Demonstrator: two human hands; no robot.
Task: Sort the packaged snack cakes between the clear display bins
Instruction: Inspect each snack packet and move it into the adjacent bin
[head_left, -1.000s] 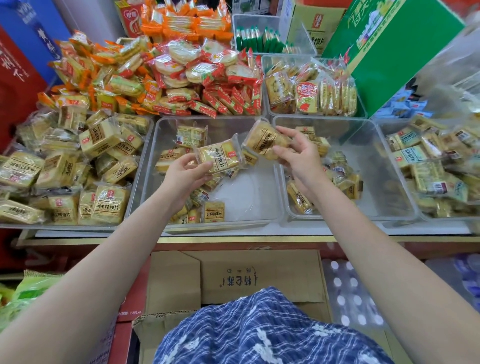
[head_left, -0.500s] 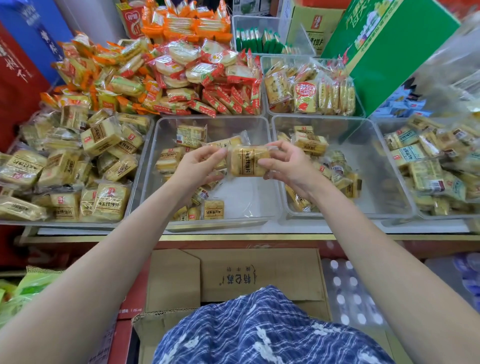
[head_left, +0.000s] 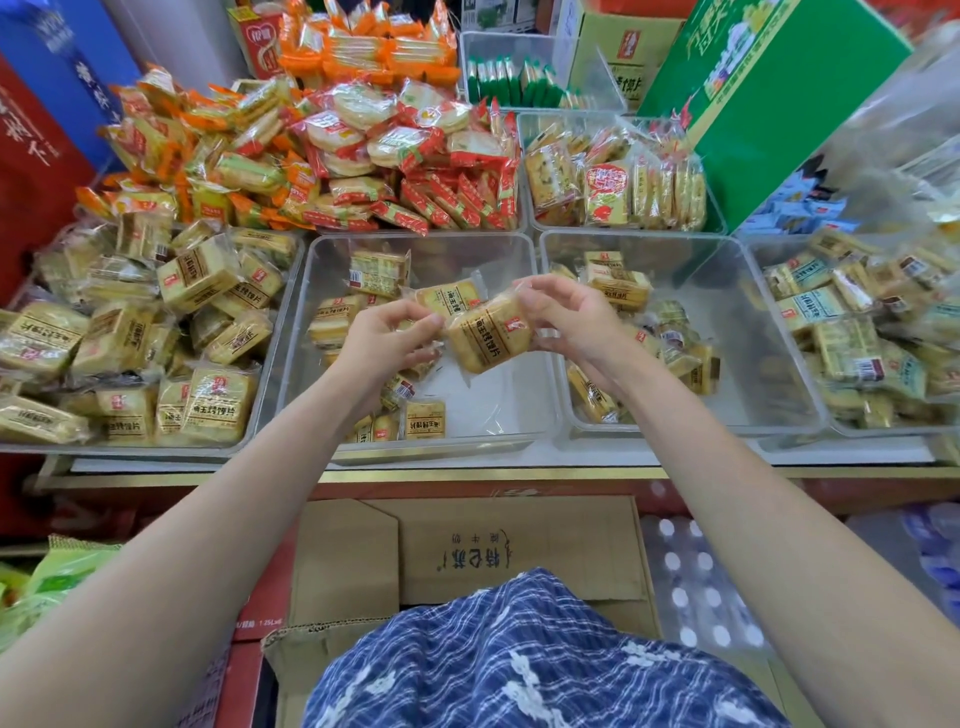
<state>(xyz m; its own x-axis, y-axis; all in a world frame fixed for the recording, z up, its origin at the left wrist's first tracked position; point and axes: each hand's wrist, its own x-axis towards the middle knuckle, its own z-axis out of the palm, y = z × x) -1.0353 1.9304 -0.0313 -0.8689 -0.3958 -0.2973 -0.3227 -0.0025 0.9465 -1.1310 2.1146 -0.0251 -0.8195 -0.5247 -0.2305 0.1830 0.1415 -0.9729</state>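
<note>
Above the centre bin (head_left: 296, 332), both hands pinching snack cakes, second cake half hidden

Both your forearms reach forward, bare, converging at centre. Your left hand (head_left: 387, 338) is palm-down, fingers curled, thumb and fingertips pinching a snack cake (head_left: 451, 300). Your right hand (head_left: 566, 317) has fingers bent round the top edge of a second snack cake (head_left: 488, 335), thumb probably underneath; knuckles nearly meet
</note>
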